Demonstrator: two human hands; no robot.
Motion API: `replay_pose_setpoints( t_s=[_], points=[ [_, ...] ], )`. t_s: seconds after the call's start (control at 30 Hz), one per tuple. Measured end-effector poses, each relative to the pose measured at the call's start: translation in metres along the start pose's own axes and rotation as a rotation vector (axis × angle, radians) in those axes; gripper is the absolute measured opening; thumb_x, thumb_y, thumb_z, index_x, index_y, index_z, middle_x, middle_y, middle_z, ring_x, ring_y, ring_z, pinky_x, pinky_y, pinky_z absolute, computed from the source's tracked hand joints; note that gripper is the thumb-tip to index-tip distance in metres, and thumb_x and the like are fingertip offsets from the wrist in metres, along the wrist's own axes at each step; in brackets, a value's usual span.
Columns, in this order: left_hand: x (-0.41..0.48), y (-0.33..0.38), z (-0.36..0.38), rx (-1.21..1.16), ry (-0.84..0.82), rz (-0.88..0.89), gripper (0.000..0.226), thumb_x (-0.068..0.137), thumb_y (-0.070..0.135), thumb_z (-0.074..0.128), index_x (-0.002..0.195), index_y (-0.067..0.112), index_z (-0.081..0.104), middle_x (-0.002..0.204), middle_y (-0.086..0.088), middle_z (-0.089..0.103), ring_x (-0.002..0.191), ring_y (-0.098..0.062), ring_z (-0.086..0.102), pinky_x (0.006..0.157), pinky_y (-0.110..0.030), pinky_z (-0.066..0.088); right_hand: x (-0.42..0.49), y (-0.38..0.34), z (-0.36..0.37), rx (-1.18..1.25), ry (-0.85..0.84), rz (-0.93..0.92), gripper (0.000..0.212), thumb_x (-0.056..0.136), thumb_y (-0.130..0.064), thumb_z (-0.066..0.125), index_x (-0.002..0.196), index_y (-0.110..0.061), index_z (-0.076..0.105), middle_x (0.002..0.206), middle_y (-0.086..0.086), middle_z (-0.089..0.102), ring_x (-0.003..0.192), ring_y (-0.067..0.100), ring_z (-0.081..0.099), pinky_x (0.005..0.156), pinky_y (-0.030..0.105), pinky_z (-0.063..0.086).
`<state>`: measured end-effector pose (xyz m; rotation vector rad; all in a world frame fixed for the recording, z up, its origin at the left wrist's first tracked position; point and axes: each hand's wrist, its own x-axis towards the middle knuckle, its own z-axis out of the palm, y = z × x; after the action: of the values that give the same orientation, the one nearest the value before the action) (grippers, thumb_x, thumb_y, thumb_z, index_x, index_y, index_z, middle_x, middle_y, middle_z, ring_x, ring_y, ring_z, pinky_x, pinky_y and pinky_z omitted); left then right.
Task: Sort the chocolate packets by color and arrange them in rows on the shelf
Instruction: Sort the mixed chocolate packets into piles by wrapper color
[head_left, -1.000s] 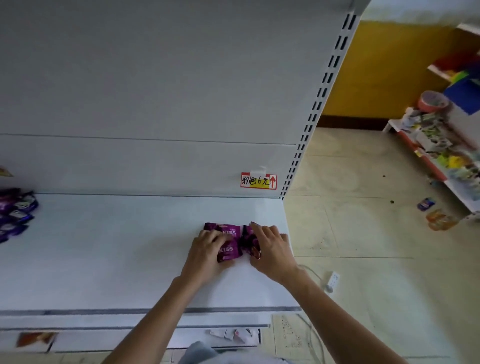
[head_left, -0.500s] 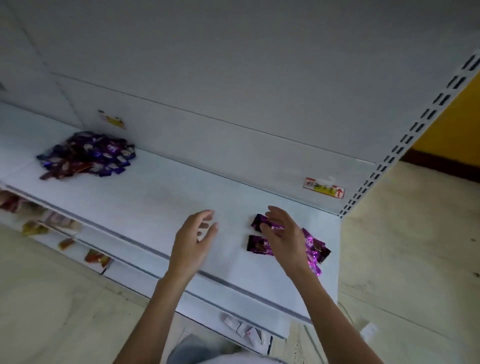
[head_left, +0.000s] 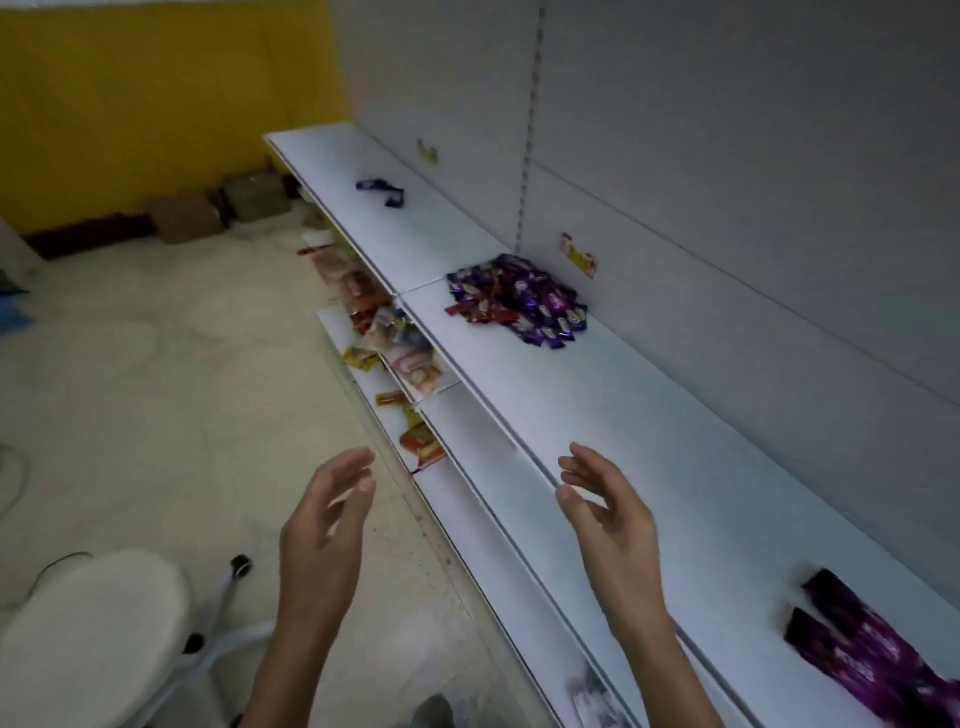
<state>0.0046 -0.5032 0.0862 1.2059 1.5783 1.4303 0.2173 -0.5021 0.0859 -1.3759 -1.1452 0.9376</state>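
left hand – right hand empty, packet pile on shelf

I see shelf as smooth matt white, looks painted metal. Pkt pile & purple pkts: glossy, crinkly plastic wrap.

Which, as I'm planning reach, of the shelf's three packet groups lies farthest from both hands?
The blue packets, alone beyond the mixed pile; the purple packets lie at the near end.

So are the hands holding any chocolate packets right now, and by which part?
Nothing is held. The left hand and right hand are both open and empty; the purple packets lie apart on the shelf.
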Motion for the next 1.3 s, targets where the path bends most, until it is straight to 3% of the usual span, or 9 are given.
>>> replay_pose_setpoints(
  t_s=[0.1,0.23,0.4,0.57,0.7,0.8,0.97,1.17,1.3],
  points=[
    [0.020,-0.012,-0.042,0.047,0.101,-0.023,0.019,0.082,0.027,0.051,0.098,0.033,0.060,0.104,0.015,0.066,0.096,0.001,0.060,0.076,-0.005,0.042,0.016,0.002,0.049,0.004,-0.074,-0.008,0.034,0.085,-0.011,0.063,0.117,-0.024,0.059,0.109,-0.010,0.066,0.102,0.005,0.060,0.085,0.019,0.050],
    [0.045,-0.026,-0.081,0.084,0.203,-0.068,0.027,0.092,0.010,0.052,0.099,0.035,0.059,0.105,0.015,0.065,0.092,0.010,0.056,0.082,-0.023,0.046,0.035,0.004,0.101,-0.005,-0.164,-0.006,0.036,0.085,-0.013,0.061,0.113,-0.035,0.058,0.107,-0.016,0.065,0.101,0.001,0.059,0.082,0.013,0.049],
    [0.082,-0.043,-0.108,0.067,0.277,-0.097,0.022,0.087,0.023,0.055,0.105,0.035,0.059,0.105,0.021,0.064,0.098,0.005,0.056,0.081,-0.024,0.045,0.068,0.005,0.153,0.003,-0.240,0.037,0.036,0.085,-0.013,0.062,0.108,-0.041,0.059,0.106,-0.013,0.066,0.099,0.000,0.060,0.079,0.010,0.048],
    [0.141,-0.063,-0.123,0.051,0.311,-0.125,0.027,0.092,0.012,0.054,0.103,0.035,0.059,0.106,0.020,0.063,0.100,0.001,0.058,0.086,-0.028,0.046,0.122,0.007,0.213,0.011,-0.293,0.051,0.036,0.085,-0.013,0.062,0.107,-0.042,0.058,0.103,-0.015,0.066,0.096,-0.004,0.059,0.080,0.010,0.048],
    [0.224,-0.069,-0.123,0.041,0.295,-0.096,0.022,0.083,0.028,0.055,0.100,0.041,0.058,0.105,0.017,0.065,0.100,0.001,0.058,0.083,-0.025,0.045,0.181,0.008,0.262,0.055,-0.282,0.065,0.035,0.085,-0.014,0.063,0.111,-0.037,0.061,0.104,-0.012,0.066,0.097,-0.001,0.061,0.078,0.017,0.052],
    [0.290,-0.063,-0.123,0.034,0.260,-0.055,0.023,0.083,0.028,0.053,0.102,0.041,0.056,0.108,0.015,0.064,0.101,0.000,0.058,0.082,-0.023,0.044,0.235,-0.003,0.298,0.131,-0.259,0.066,0.034,0.086,-0.008,0.060,0.115,-0.025,0.061,0.104,-0.003,0.066,0.086,-0.006,0.062,0.063,0.010,0.049],
    [0.383,-0.055,-0.120,-0.011,0.205,0.018,0.027,0.089,0.016,0.057,0.100,0.040,0.056,0.107,0.013,0.064,0.100,-0.001,0.059,0.080,-0.021,0.043,0.303,-0.023,0.346,0.112,-0.217,-0.001,0.033,0.087,-0.006,0.058,0.107,-0.032,0.059,0.103,-0.005,0.066,0.090,-0.005,0.061,0.075,0.013,0.051],
    [0.476,-0.060,-0.082,-0.076,-0.034,0.030,0.024,0.081,0.029,0.054,0.094,0.049,0.058,0.105,0.014,0.066,0.101,-0.004,0.059,0.081,-0.023,0.044,0.346,-0.024,0.353,0.082,-0.005,0.066,0.031,0.088,-0.007,0.057,0.117,-0.021,0.059,0.103,-0.003,0.064,0.084,-0.007,0.060,0.064,0.009,0.048],
    [0.535,-0.059,-0.044,-0.095,-0.295,0.073,0.026,0.090,0.013,0.057,0.099,0.038,0.060,0.108,0.015,0.064,0.103,0.002,0.058,0.085,-0.018,0.044,0.374,-0.020,0.351,0.005,0.223,0.065,0.029,0.088,-0.010,0.059,0.112,-0.027,0.060,0.103,-0.006,0.065,0.088,-0.002,0.059,0.074,0.010,0.046]
  ],
)
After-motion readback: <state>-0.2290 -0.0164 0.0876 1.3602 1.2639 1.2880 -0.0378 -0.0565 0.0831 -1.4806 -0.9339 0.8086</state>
